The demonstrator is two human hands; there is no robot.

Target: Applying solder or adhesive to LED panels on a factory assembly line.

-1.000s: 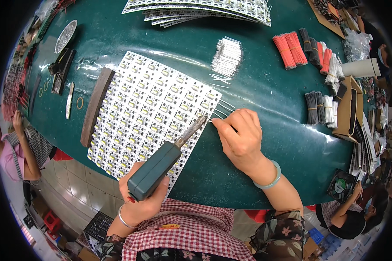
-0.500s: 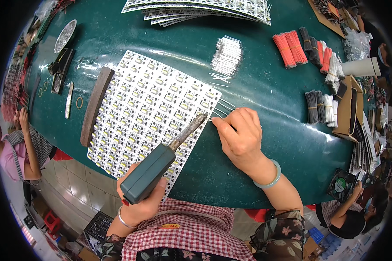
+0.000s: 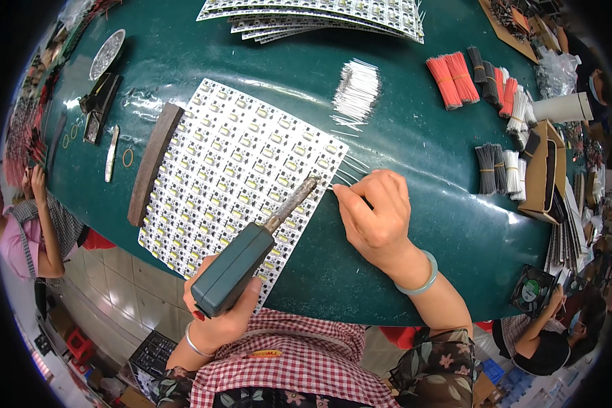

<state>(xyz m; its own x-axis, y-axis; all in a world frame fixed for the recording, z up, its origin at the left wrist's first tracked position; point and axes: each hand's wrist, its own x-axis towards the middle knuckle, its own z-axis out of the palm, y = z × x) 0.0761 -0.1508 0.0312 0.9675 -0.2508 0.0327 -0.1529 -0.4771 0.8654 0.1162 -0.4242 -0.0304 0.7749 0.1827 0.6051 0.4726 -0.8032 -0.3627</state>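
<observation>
My left hand (image 3: 232,309) is wrapped round the handle of a dark green soldering gun (image 3: 231,268). Its metal tip points up and right, over the right edge of a white LED circuit board (image 3: 241,170); whether the tip touches the board is hard to tell. Several white wires (image 3: 352,167) stick out from that edge near the upper right corner. Just right of the tip, my right hand (image 3: 377,214) pinches a thin white wire (image 3: 330,186) between thumb and forefinger, its end at the board's edge. Small LEDs and components cover the board in rows.
A dark bar (image 3: 155,163) lies along the board's left side. Loose white wires (image 3: 357,88) are piled beyond it, and a stack of boards (image 3: 319,17) is at the far edge. Red wire bundles (image 3: 453,80) and an open cardboard box (image 3: 545,170) are right. Co-workers sit at both sides.
The soldering gun's tip has shifted slightly left, a little farther in from the board's edge. My right hand keeps its pinch at nearly the same place.
</observation>
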